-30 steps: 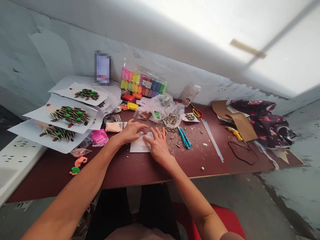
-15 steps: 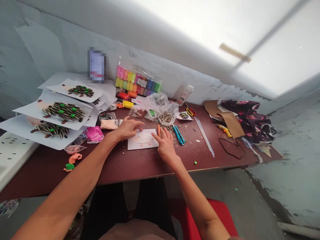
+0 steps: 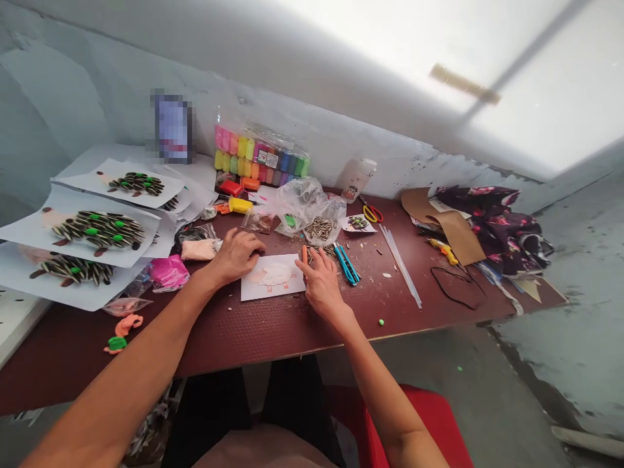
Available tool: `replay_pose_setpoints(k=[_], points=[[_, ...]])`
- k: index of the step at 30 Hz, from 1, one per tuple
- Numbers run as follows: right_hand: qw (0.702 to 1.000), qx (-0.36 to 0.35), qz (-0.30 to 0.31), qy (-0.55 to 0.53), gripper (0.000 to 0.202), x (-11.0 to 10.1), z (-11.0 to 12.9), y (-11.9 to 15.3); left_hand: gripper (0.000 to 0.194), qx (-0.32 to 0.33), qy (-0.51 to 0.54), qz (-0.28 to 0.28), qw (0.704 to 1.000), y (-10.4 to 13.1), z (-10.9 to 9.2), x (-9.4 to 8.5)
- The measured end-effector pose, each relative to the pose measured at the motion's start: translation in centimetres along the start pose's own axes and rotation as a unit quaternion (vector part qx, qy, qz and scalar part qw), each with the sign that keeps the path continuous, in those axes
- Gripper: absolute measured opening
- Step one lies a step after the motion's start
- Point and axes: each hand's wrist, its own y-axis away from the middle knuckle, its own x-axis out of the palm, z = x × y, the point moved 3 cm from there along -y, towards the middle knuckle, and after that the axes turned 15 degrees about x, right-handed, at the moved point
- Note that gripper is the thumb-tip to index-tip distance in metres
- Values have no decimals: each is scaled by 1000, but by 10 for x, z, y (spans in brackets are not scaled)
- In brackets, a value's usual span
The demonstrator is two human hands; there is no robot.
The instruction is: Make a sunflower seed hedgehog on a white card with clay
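Observation:
A white sheet (image 3: 251,290) with a drawn animal outline lies in front of me, and a pale, whitish layer (image 3: 275,273) fills its body. My left hand (image 3: 238,255) rests at the sheet's upper left corner, fingers apart and slightly bent, holding nothing. At the right edge of the sheet is my right hand (image 3: 320,279), its fingertips down. An orange pen-like stick (image 3: 305,254) shows between its thumb and fingers; its exact kind is unclear. Just beyond that hand are loose striped sunflower seeds (image 3: 327,249) and a plastic bag of seeds (image 3: 319,229).
Blue cutters (image 3: 346,264), scissors (image 3: 372,210) and clear glue sticks (image 3: 400,266) lie to the right. Finished seed hedgehog pictures (image 3: 97,232) are stacked at left. Coloured clay packs (image 3: 260,158) and a white bottle (image 3: 359,181) stand along the wall. A yellow glue gun (image 3: 443,251) lies farther right.
My left hand has drawn back leftward off the drawing, uncovering its upper left part. The right hand stays by the sheet's right edge. The view has shifted slightly.

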Motion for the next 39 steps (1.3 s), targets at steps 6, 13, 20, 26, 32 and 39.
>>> replay_pose_setpoints(k=[6,13,20,26,32,39], points=[[1000,-6,-23,3,37,6,12,-40,21,-17,-5,25,1000,1,-3,-4],[999,-42,-11,13,23,10,15,-55,24,-23,-2,25,999,0,-5,-8],[998,-59,8,-16,19,8,16,-55,29,-62,-6,-40,997,2,4,-21],[996,-86,21,-27,18,16,20,-54,35,-73,-40,-23,996,5,10,-19],[998,-50,-18,-37,27,12,18,-67,36,-92,-47,-33,994,7,14,-19],[998,-34,-57,-14,32,7,27,-85,48,-113,-44,-50,991,12,22,-14]])
